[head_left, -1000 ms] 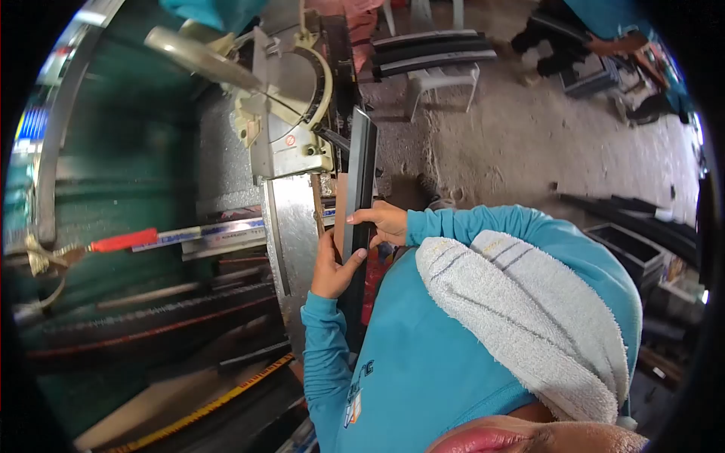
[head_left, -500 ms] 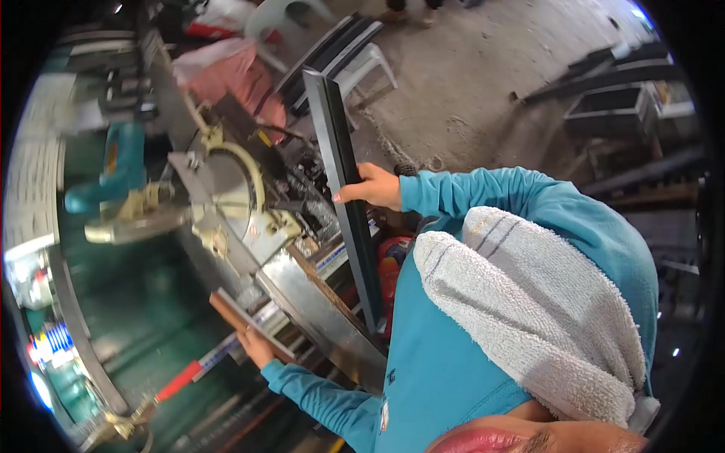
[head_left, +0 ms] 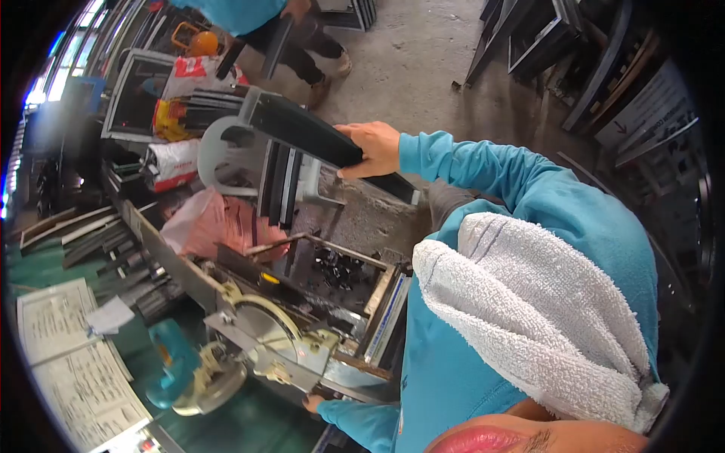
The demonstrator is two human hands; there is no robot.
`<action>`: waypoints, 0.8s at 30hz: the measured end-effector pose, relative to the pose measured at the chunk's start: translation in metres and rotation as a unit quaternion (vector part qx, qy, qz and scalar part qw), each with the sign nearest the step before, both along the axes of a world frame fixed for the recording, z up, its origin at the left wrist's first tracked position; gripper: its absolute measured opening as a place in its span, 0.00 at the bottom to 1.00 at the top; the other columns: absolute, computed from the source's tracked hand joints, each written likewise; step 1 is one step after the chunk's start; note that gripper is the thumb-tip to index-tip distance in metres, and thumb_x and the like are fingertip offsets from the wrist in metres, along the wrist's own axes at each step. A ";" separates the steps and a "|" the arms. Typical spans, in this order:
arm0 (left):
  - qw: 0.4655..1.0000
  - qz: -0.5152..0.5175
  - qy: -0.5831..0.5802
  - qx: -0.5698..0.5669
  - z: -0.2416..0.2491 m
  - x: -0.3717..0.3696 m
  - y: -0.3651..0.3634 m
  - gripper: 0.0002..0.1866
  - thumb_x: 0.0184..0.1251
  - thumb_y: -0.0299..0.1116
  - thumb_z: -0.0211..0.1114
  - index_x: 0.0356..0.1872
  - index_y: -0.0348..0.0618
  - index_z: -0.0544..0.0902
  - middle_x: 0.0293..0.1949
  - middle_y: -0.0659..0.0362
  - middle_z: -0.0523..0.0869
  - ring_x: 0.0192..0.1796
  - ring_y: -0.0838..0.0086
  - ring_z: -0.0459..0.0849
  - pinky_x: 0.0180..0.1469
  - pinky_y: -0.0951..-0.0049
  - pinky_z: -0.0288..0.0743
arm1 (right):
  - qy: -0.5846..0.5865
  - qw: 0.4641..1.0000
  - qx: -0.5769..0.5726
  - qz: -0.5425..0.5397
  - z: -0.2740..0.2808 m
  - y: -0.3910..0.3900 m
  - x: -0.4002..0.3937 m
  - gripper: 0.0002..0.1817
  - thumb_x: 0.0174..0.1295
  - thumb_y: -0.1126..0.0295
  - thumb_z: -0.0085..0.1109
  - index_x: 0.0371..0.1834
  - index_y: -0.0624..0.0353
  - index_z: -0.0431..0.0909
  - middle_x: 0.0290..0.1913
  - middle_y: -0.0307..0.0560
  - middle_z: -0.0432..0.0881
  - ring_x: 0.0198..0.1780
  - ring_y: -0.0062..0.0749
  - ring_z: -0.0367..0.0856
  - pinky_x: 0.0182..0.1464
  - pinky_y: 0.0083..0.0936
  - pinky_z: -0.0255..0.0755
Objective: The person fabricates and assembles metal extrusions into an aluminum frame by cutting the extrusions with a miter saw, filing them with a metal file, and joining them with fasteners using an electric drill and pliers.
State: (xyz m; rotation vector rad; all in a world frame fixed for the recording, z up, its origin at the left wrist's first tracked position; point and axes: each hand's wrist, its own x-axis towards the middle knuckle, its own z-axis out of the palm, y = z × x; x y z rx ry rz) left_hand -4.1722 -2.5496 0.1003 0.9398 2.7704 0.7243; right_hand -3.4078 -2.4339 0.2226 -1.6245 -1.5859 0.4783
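Observation:
My right hand (head_left: 374, 149) is closed around a long dark metal profile (head_left: 302, 130), holding it up above the floor, with its square end toward the upper left. Low in the view, my left hand (head_left: 311, 403) is at the metal edge of the mitre saw (head_left: 283, 340). Its fingers are mostly hidden, and I cannot tell whether it grips anything. The saw has a teal handle (head_left: 172, 362) and a round blade guard, and it sits on the green bench (head_left: 226, 411).
Handwritten sheets (head_left: 83, 377) lie on the bench beside dark offcuts (head_left: 124, 257). Beyond are a pink sack (head_left: 208, 223), a pale plastic chair (head_left: 215, 155) bearing profiles, and another person (head_left: 242, 19) holding dark pieces. Dark frames (head_left: 544, 38) stand upper right.
My right hand has swung the profile up and away from my body, turning it more level. My left hand has left the brown strip it held and moved to the saw. The view has turned.

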 end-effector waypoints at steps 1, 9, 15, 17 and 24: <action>0.992 0.047 0.118 -0.017 0.008 0.014 -0.001 0.18 0.65 0.37 0.64 0.52 0.39 0.83 0.48 0.48 0.86 0.49 0.56 0.83 0.52 0.62 0.77 | -0.017 0.999 0.029 -0.022 -0.001 0.010 0.019 0.41 0.51 0.49 0.68 0.66 0.57 0.67 0.47 0.58 0.82 0.49 0.54 0.82 0.51 0.42 0.75; 0.881 -0.056 0.273 0.383 0.019 0.277 0.072 0.11 0.68 0.33 0.63 0.43 0.34 0.81 0.39 0.48 0.83 0.41 0.57 0.82 0.47 0.59 0.77 | 0.001 0.984 0.062 -0.165 0.004 0.109 0.200 0.43 0.49 0.47 0.71 0.63 0.63 0.67 0.52 0.60 0.80 0.57 0.51 0.78 0.60 0.39 0.70; 0.858 -0.474 -0.194 0.050 -0.071 0.602 0.192 0.15 0.65 0.33 0.67 0.47 0.34 0.79 0.40 0.52 0.84 0.42 0.67 0.82 0.48 0.70 0.77 | 0.002 0.970 0.088 -0.227 0.010 0.171 0.348 0.43 0.48 0.45 0.72 0.63 0.60 0.68 0.51 0.57 0.80 0.56 0.50 0.78 0.59 0.39 0.71; 0.770 -0.545 -0.271 -0.192 -0.079 0.696 0.232 0.16 0.67 0.34 0.66 0.49 0.34 0.78 0.42 0.53 0.84 0.44 0.68 0.82 0.50 0.71 0.76 | 0.004 0.961 0.095 -0.260 0.009 0.189 0.397 0.43 0.46 0.42 0.72 0.62 0.55 0.69 0.53 0.55 0.80 0.58 0.51 0.78 0.60 0.40 0.70; 0.541 -0.603 -0.561 -0.169 0.002 0.958 0.379 0.19 0.73 0.32 0.62 0.59 0.35 0.73 0.46 0.55 0.84 0.50 0.72 0.82 0.57 0.72 0.74 | 0.007 0.918 0.151 -0.367 0.019 0.243 0.571 0.40 0.48 0.45 0.72 0.61 0.55 0.71 0.48 0.52 0.82 0.52 0.47 0.80 0.56 0.38 0.73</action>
